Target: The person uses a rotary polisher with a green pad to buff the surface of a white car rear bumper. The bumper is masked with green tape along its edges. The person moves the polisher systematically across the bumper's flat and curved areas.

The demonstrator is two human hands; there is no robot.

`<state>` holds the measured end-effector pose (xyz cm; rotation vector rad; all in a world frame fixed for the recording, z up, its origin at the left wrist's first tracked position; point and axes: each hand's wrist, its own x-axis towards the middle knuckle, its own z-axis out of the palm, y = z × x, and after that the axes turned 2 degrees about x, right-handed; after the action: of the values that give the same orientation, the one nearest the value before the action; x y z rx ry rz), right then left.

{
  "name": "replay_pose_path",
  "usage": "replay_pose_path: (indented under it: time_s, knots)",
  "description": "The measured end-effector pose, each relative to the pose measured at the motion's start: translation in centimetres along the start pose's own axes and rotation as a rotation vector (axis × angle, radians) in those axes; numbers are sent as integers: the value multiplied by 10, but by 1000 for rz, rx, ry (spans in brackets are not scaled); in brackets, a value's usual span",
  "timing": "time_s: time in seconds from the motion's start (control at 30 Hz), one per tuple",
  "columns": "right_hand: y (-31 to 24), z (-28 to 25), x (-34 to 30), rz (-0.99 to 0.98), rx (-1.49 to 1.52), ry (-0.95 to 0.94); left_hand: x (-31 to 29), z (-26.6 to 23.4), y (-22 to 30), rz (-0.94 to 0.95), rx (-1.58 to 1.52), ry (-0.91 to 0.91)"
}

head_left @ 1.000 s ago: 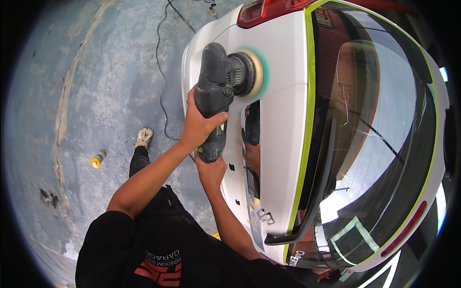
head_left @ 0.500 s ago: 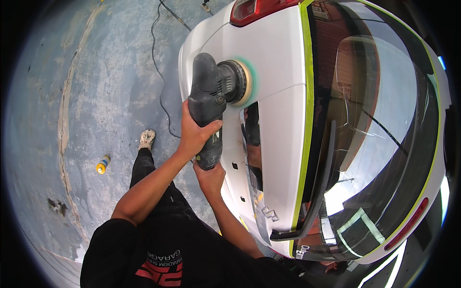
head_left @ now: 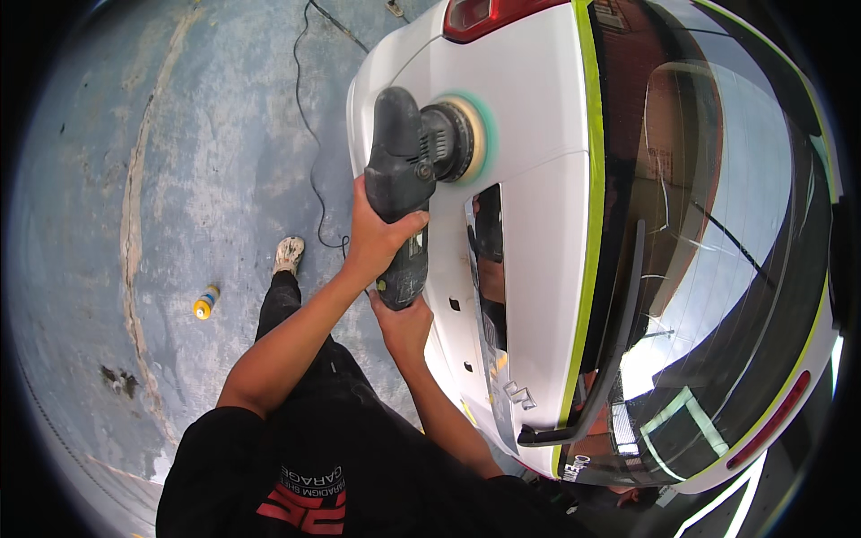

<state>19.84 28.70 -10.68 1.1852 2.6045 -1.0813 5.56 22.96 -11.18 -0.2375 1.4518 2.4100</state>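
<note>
A black car polisher (head_left: 397, 152) lies sideways against the white rear panel (head_left: 534, 99) of a car. Its pale round pad (head_left: 478, 139) presses on the paint, with a greenish blur round the rim. My left hand (head_left: 378, 231) wraps round the middle of the polisher's body, thumb across the top. Lower down, my right hand (head_left: 405, 325) grips the rear end of the same tool; some of its fingers are hidden beneath. Yellow-green masking tape (head_left: 594, 134) runs along the edge between the panel and the dark rear window (head_left: 717, 224).
A red tail light (head_left: 489, 16) sits above the pad. The rear wiper (head_left: 619, 350) crosses the glass. A black cord (head_left: 309, 134) trails over the worn blue-grey floor (head_left: 233, 134). A yellow-capped bottle (head_left: 206, 303) lies on the floor to the left, near my shoe (head_left: 289, 255).
The whole view has shifted slightly, so the car and floor appear farther right. The polisher's pad sits slightly higher on the panel; both hands keep their hold.
</note>
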Motion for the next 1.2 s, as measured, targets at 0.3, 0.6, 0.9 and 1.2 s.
replay_pose_path:
  time_s: [0.3,0.6,0.9,1.2]
  knots:
    - [11,-8,8,-33,175,-271,20,-4,-2,60,48,23]
    - [-51,13,73,-178,209,-298,104,-17,12,-49,-16,121]
    - [-105,-5,63,15,300,-438,108,-9,61,-59,51,104]
    - [-105,3,72,-29,310,-407,122,-12,59,-14,-29,106]
